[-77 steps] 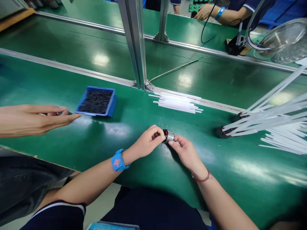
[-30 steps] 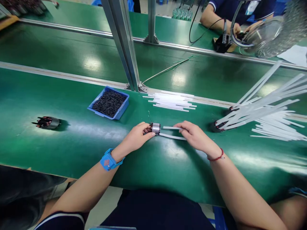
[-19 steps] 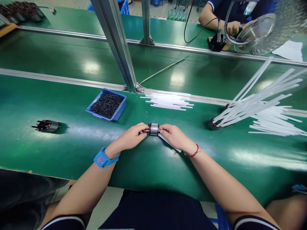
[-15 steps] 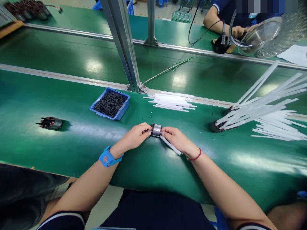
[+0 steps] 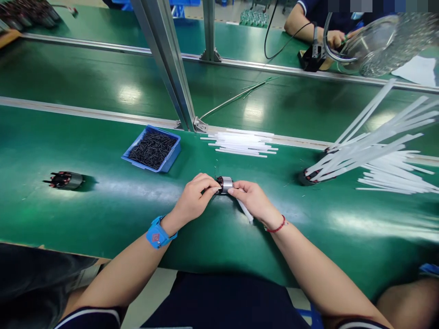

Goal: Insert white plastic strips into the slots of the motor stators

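Observation:
A silvery, ring-shaped motor core (image 5: 227,183) lies on its side on the green table between my hands. My left hand (image 5: 196,194) is pinched at its left end, by the dark and copper-coloured windings; anything between the fingertips is too small to make out. My right hand (image 5: 252,198) grips the core's right end with thumb and fingers. From beneath that hand a white strip (image 5: 245,212) slants down toward me. Thin wires stick up at the core's left end. Beyond my hands, a bundle of white strips (image 5: 240,144) lies flat.
A blue tray (image 5: 170,157) holds small black tubes. Another core (image 5: 70,181) lies at the left. White strips (image 5: 377,146) fan out of dark cores at the right. A metal post (image 5: 168,59) rises behind the tray. Across the bench a person's hand (image 5: 335,39) works.
The view has shifted slightly. My left fingers have moved in closer over the core's left end, and the right fingers have shifted on its right end. The white strip hangs more steeply.

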{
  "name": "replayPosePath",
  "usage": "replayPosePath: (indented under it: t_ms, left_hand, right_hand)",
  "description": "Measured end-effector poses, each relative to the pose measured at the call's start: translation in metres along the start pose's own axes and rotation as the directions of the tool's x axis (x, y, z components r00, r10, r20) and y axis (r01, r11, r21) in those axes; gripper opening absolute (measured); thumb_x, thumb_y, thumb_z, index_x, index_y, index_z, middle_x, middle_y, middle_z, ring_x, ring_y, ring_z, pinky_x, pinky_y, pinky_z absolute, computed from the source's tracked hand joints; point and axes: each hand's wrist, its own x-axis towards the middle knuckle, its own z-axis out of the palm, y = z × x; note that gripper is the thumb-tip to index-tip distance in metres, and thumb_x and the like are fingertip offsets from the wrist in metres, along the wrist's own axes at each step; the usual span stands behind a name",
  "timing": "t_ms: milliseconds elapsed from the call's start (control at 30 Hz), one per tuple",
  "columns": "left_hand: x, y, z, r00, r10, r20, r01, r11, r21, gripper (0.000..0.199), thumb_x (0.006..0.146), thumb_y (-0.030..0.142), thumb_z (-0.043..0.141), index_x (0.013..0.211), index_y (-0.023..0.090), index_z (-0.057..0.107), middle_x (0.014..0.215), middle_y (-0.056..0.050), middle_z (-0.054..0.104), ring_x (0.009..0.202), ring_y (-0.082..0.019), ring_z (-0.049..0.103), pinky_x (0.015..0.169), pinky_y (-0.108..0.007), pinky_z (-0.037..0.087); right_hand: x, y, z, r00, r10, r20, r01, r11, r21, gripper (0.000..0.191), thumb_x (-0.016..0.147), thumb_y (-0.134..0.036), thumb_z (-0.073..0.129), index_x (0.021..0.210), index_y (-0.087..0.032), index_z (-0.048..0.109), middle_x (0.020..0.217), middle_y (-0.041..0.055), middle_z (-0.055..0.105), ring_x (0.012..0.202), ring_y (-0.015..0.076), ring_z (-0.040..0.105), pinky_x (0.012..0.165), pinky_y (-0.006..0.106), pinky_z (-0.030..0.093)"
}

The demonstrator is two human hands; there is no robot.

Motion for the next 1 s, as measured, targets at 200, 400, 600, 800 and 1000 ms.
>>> replayPosePath:
  t_ms: [200,400,600,800,1000]
  left_hand:
    - [0.0,-0.011,0.013,0.989,-0.14,0.04,0.142,0.989,-0.049,0.016,0.078,0.025,0.063,0.09,0.018,0.057,0.1,-0.006,0.054,0.096,-0.02,0.052,0.078,-0.031,0.043]
    - [-0.001,-0.014,0.018,0.988,-0.155,0.021,0.157,0.984,-0.088,0.01,0.078,0.023,0.063,0.083,0.018,0.057,0.102,-0.006,0.051,0.099,-0.02,0.05,0.083,-0.032,0.042]
    - [0.0,-0.01,0.01,0.975,-0.206,0.084,0.212,0.974,-0.074,0.013,0.08,0.027,0.061,0.089,0.018,0.061,0.102,-0.005,0.05,0.095,-0.019,0.05,0.078,-0.03,0.043]
    - [-0.002,-0.013,0.013,0.982,-0.185,0.026,0.186,0.98,-0.074,0.014,0.081,0.031,0.061,0.078,0.017,0.059,0.085,-0.001,0.051,0.072,-0.013,0.05,0.066,-0.026,0.043]
    - [0.001,-0.019,0.013,1.0,-0.021,0.016,0.022,0.997,-0.069,0.01,0.082,0.023,0.06,0.091,0.018,0.061,0.102,-0.006,0.058,0.101,-0.02,0.051,0.092,-0.034,0.039]
  right_hand:
    - [-0.007,0.001,0.001,0.988,-0.111,-0.109,0.075,0.952,-0.297,0.021,0.08,-0.04,0.057,0.079,-0.02,0.055,0.058,-0.0051,0.051,0.053,0.0111,0.044,0.051,0.023,0.032]
    - [-0.016,-0.008,-0.009,0.979,-0.185,0.086,0.204,0.887,-0.414,0.027,0.09,-0.031,0.043,0.102,-0.023,0.066,0.098,0.0023,0.07,0.088,0.0182,0.062,0.078,0.028,0.043]
    - [-0.003,-0.026,-0.03,0.954,-0.214,0.211,0.3,0.729,-0.615,0.037,0.092,-0.039,0.043,0.122,-0.022,0.057,0.096,0.0054,0.067,0.086,0.0205,0.06,0.078,0.033,0.044]
    - [0.057,-0.037,-0.041,0.889,-0.457,0.031,0.136,0.199,-0.971,0.028,0.086,-0.022,0.049,0.11,-0.011,0.059,0.108,0.0167,0.059,0.1,0.0285,0.052,0.084,0.037,0.038]
    - [0.074,-0.037,-0.045,0.931,-0.361,0.06,0.117,0.139,-0.983,0.02,0.089,-0.022,0.043,0.099,-0.015,0.059,0.094,0.0114,0.064,0.085,0.0239,0.058,0.065,0.031,0.037]
